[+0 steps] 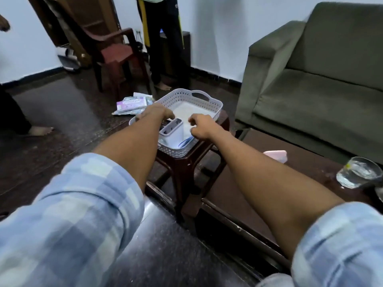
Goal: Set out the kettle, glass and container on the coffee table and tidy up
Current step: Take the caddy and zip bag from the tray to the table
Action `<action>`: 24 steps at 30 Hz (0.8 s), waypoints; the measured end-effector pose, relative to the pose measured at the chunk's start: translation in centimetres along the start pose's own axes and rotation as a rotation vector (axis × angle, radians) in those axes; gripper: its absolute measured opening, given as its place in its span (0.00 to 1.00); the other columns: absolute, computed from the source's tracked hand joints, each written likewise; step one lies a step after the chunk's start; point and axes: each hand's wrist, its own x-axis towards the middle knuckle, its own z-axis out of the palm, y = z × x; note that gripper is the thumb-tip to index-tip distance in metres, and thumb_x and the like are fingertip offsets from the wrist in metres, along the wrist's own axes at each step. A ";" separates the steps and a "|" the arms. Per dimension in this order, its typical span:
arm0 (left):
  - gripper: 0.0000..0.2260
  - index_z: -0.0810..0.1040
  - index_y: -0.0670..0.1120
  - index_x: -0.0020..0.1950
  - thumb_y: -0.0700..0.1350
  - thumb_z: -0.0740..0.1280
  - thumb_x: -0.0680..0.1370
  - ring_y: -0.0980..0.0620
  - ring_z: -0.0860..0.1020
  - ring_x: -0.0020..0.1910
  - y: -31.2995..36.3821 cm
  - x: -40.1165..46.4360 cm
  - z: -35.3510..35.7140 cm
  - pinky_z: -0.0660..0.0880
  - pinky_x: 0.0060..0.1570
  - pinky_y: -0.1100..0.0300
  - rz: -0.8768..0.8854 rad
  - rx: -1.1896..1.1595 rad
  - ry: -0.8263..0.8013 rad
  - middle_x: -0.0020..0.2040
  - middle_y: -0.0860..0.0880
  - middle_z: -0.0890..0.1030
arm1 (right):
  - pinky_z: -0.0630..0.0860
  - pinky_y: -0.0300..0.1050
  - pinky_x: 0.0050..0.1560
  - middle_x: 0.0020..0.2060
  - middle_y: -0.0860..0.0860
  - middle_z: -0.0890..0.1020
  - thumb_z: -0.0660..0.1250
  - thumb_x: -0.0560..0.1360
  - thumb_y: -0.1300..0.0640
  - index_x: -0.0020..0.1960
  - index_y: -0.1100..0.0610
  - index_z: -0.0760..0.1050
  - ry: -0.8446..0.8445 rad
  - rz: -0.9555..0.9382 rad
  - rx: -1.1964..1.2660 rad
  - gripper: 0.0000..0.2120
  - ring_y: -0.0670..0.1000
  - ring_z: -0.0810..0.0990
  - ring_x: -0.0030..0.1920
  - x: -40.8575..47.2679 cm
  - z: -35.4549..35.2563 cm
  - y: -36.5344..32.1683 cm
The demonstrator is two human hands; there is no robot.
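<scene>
Container (173,132): white, upright, with a slotted grey top, standing in the near-left part of the perforated basket (209,102). The basket sits on a dark plastic stool (186,162), which stands just beyond the far-left corner of the coffee table (248,183).

My left hand (157,112) is over the basket's left rim, fingers curled down just behind the container; whether they grip the rim, the container or nothing I cannot tell. My right hand (200,126) hovers just right of the container, fingers loosely curled, holding nothing, apparently not touching it.

Glass (358,171) already stands on the table at the far right, water in it. Kettle not identifiable; a dark shape at the right edge is cut off. A pink flat object (276,155) lies on the table between stool and glass.

Step in hand, as I judge it: taking the container out of the basket. Next move calls for closing both hands on its sides, lifting straight up clear of the basket wall, then carrying it right and near onto bare tabletop.

Packets (132,104) lie on the floor left of the stool, likely tidying left to do. Sofa (321,90) far right; chair (112,50) far left.
</scene>
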 end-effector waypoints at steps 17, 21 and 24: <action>0.27 0.77 0.41 0.69 0.51 0.76 0.74 0.39 0.77 0.69 -3.8 2.0 -1.1 0.77 0.66 0.46 0.078 -0.141 0.200 0.69 0.41 0.79 | 0.54 0.59 0.79 0.62 0.53 0.85 0.67 0.80 0.51 0.63 0.52 0.78 0.053 0.319 -0.439 0.13 0.58 0.78 0.69 5.4 4.4 -1.8; 0.26 0.79 0.41 0.65 0.52 0.78 0.72 0.38 0.79 0.68 -4.0 1.7 -3.4 0.77 0.64 0.48 0.089 -0.198 0.276 0.66 0.40 0.81 | 0.54 0.58 0.80 0.61 0.55 0.84 0.65 0.79 0.51 0.65 0.54 0.78 0.166 0.324 -0.345 0.16 0.59 0.78 0.69 5.0 4.6 -1.6; 0.25 0.81 0.42 0.64 0.52 0.78 0.71 0.37 0.79 0.66 -3.9 1.0 -5.3 0.77 0.62 0.48 0.066 -0.291 0.324 0.65 0.40 0.81 | 0.60 0.54 0.81 0.61 0.59 0.84 0.66 0.76 0.57 0.64 0.57 0.80 0.273 0.305 0.003 0.17 0.61 0.80 0.67 4.2 3.3 -1.3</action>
